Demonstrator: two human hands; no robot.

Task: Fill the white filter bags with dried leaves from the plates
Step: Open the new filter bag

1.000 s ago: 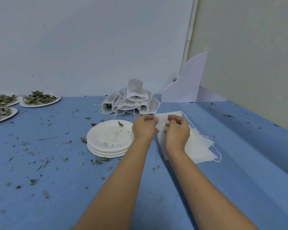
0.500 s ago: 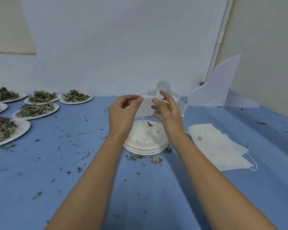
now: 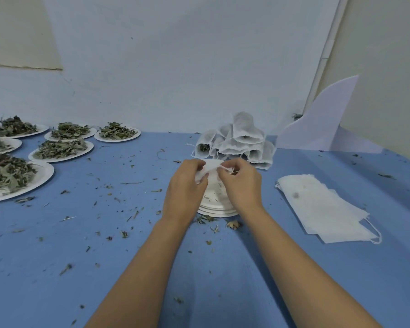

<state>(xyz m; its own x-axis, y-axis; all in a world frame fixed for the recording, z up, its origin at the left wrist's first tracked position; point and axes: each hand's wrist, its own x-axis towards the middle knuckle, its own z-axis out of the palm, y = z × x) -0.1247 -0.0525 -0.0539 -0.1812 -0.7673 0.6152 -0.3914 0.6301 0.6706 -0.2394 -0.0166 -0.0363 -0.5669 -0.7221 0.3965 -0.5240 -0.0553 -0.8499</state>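
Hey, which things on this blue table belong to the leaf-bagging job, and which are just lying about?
Job: filter bag pinched by left hand and right hand; plates of dried leaves; flat stack of empty bags; pile of filled bags.
Lying about: stack of empty plates; scattered leaf crumbs; white curved board.

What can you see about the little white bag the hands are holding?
The filter bag is small, white and thin, like soft papery cloth, and it looks empty and crumpled. The left hand pinches one side and the right hand pinches the other, where a thin white string shows by the fingers. It is held over the stack of empty plates. The hands hide most of it.
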